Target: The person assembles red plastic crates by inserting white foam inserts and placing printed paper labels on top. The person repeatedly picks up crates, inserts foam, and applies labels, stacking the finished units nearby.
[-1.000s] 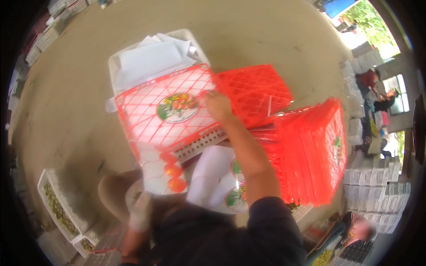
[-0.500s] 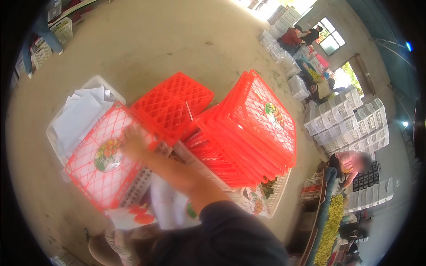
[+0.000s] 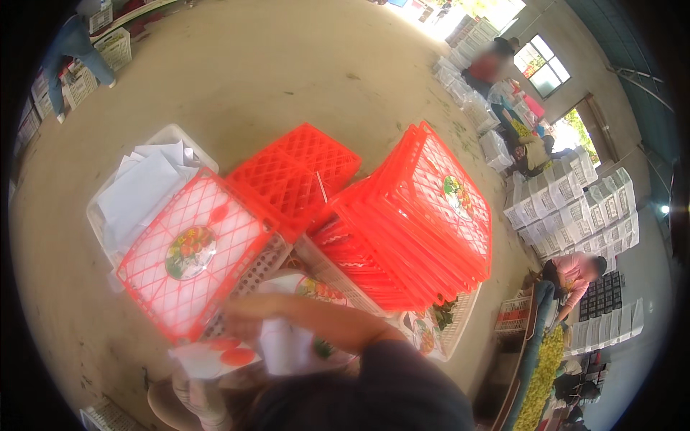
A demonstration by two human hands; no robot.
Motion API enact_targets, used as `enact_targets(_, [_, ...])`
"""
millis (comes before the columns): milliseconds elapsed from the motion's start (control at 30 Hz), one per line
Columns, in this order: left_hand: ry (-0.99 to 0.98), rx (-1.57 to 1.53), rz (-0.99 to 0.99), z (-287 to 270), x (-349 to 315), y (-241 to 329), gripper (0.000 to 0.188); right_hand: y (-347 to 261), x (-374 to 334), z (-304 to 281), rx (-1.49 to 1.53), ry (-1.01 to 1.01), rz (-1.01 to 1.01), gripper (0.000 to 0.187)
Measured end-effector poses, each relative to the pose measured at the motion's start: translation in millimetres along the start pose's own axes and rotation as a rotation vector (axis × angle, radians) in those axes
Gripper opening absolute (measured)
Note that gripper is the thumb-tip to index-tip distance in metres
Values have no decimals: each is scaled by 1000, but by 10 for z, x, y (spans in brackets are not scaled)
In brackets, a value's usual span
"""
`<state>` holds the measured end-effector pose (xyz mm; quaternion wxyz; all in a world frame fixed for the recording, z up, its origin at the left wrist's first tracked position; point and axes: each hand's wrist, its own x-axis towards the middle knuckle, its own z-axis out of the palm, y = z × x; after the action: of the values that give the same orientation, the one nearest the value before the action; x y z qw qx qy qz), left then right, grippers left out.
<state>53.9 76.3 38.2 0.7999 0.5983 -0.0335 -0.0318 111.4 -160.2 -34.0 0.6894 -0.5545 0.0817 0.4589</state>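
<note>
A white sheet with red ovals (image 3: 219, 358) lies beside the near corner of a crate. My left hand (image 3: 192, 394), pale and seemingly gloved, holds the sheet's near edge. The crate has a red lattice lid (image 3: 154, 287) over white lining, with a round fruit-picture label (image 3: 190, 253) in its middle and a red oval (image 3: 218, 213) near its far edge. My bare right hand (image 3: 246, 316) hovers near the lid's right side, beside the sheet; motion smears its fingers. Below my right forearm are white printed wrappings (image 3: 287, 345), partly covered.
A leaning stack of red lattice lids (image 3: 402, 230) rests on a white crate (image 3: 463, 320). Red crates (image 3: 295, 172) stand behind. White papers (image 3: 140, 190) fill a white bin (image 3: 172, 133). At right, co-workers sit near stacked white boxes (image 3: 568, 208) and a trough of green fruit (image 3: 539, 381).
My right hand has drawn back from the lid toward me and the sheet. A red oval shows where its fingers were. The view has shifted slightly; my left hand stays at the sheet.
</note>
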Motion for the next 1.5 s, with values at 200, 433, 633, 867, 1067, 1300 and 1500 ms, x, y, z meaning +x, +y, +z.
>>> enact_targets(200, [-23, 90, -1, -145, -91, -244, 16, -22, 41, 451, 804, -93, -422, 62])
enact_targets(433, [2, 237, -164, 86, -138, -14, 20, -430, -272, 206, 598, -135, -612, 48])
enact_targets(633, [-240, 573, 44, -332, -174, -513, 18, -445, -548, 126, 318, 295, -552, 33])
enact_targets(867, [-339, -105, -81, -37, 435, -164, 74, -440, -685, 290, -48, 533, -526, 28])
enact_targets(1067, [-326, 555, -319, 150, 637, 159, 28, -422, -727, 345, 59, 686, -669, 28])
enact_targets(1300, [-290, 186, -364, 202, 556, 75, 34, -359, -679, 348, 189, 690, -721, 24])
enact_targets(1500, [-293, 358, -283, 103, 567, -22, 43, -297, -669, 333, -101, 677, -750, 23])
